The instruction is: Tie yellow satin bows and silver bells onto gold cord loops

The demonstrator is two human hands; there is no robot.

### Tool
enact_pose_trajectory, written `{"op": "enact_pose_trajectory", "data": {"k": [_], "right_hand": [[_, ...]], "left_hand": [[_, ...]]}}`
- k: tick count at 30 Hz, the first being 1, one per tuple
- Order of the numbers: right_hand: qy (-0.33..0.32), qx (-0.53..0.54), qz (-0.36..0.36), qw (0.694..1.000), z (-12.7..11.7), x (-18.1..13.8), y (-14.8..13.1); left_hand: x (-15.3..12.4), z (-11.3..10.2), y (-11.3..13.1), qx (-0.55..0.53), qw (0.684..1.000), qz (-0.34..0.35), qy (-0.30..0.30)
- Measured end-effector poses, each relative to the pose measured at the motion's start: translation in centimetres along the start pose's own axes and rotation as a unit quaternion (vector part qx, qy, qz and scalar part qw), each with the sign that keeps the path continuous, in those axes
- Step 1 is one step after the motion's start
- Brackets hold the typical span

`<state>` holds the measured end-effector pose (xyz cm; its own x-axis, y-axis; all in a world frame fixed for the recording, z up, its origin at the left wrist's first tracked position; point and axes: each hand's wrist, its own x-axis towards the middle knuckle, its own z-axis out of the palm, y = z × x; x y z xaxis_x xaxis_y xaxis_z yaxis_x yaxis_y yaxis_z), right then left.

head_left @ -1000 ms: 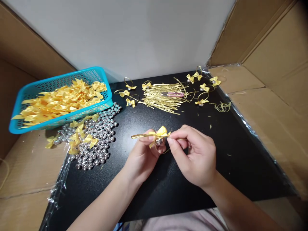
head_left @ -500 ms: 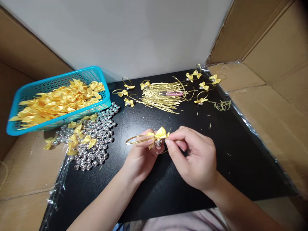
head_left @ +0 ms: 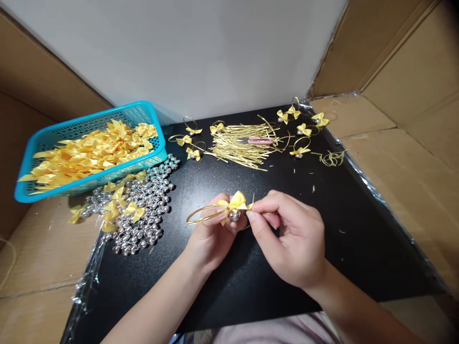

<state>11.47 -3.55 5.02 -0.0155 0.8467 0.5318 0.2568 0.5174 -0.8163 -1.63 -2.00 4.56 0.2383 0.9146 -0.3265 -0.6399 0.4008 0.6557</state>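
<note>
With the dial centred between my hands and twelve pointing away from me, a turquoise rectangular plastic basket [head_left: 89, 184] of yellow ribbon bows [head_left: 96, 150] stands toward ten, and small round silver metallic bells [head_left: 141, 231] spread around nine on the smooth black counter [head_left: 129, 277]. My left grip [head_left: 211, 234] is closed on the back of one yellow satin-looking bow [head_left: 237, 199], its fingertips partly hidden; a thin shiny gold loop [head_left: 196, 222] juts from it toward nine, and a round silver bell [head_left: 234, 216] sits just below its knot, at six. My right grip [head_left: 290, 234] pinches the tip of the bow's tail between thumb and forefinger, at three. I judge it best to brace the knot firmly with the left and draw the tail outward flat and lightly; a hard tug could skew the bow or crowd the bell. Toward twelve, straight gold strips [head_left: 240, 155] lie heaped under pink-handled snips [head_left: 261, 141]; between one and two, more looped bows [head_left: 304, 129] sit well apart from my fingers.
</note>
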Motion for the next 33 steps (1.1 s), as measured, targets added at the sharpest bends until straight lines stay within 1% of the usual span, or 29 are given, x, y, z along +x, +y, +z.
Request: {"op": "enact_pose_trajectory", "data": {"k": [4,9,13,17,25,30,33], "right_hand": [[-0.007,-0.014,-0.012,1.000,-0.18,0.14,-0.21],[-0.019,-0.029,-0.032,0.999,-0.49,0.46,-0.36],[-0.026,-0.026,-0.034,0.999,-0.64,0.60,-0.33],[-0.029,-0.030,-0.033,0.999,-0.78,0.67,-0.31],[-0.042,-0.019,-0.033,0.998,-0.89,0.71,-0.14],[-0.050,-0.014,-0.033,0.998,-0.90,0.56,-0.01],[-0.055,-0.014,-0.038,0.998,-0.94,0.63,-0.02]], "left_hand": [[0.07,0.04,-0.03,0.026,1.000,0.009,0.002],[0.14,0.03,-0.08,0.017,1.000,0.006,0.000],[0.09,-0.08,-0.06,0.006,1.000,-0.003,-0.003],[0.03,-0.18,-0.02,0.023,1.000,-0.003,-0.008],[0.07,-0.25,-0.03,0.037,0.999,0.014,-0.009],[0.11,-0.33,0.10,0.040,0.998,0.029,-0.033],[0.09,-0.45,0.15,0.052,0.997,0.042,-0.037]]}}
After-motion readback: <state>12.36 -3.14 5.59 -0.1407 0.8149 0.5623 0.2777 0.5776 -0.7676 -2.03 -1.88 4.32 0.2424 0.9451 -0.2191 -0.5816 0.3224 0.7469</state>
